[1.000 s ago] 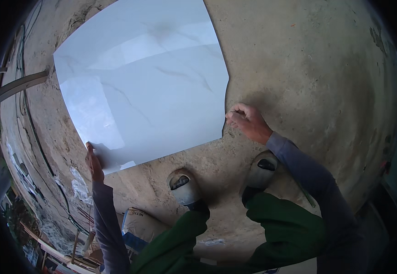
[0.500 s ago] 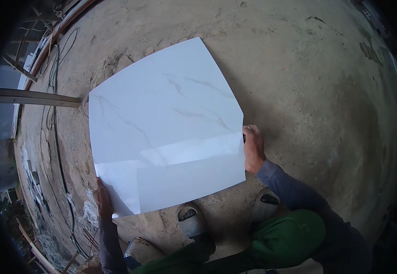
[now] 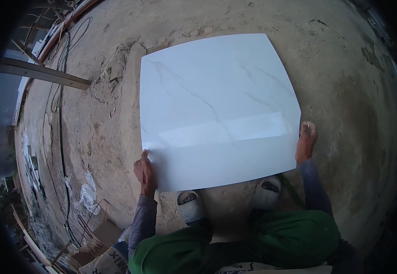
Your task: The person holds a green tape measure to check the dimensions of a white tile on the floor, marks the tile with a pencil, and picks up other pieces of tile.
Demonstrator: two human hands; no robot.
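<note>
A large white tile [image 3: 216, 91] with grey-brown marble veins spans the middle of the view, glossy side up, with a bright reflection across its nearer half. My left hand [image 3: 145, 175] is closed on its left edge near the close corner, fingertips reaching onto the top face. On the opposite edge, lower right, my right hand [image 3: 306, 142] grips the tile, its fingers partly hidden by it. Below the near edge are my two sandalled feet [image 3: 191, 205]. The underside of the tile is out of sight, so I cannot tell whether it touches the ground.
Rough, cracked concrete floor [image 3: 354, 150] surrounds the tile. A wooden beam [image 3: 47, 73] juts in from the left, beside long dark hoses [image 3: 60, 137]. Crumpled clear plastic [image 3: 88, 194] and paper bags [image 3: 104, 260] lie at lower left. A green cord [image 3: 291, 188] runs by my right foot.
The tile has shifted right and slightly away from me, turning a little clockwise. Both hands moved right with it, keeping their hold. More floor and the bags show at the left.
</note>
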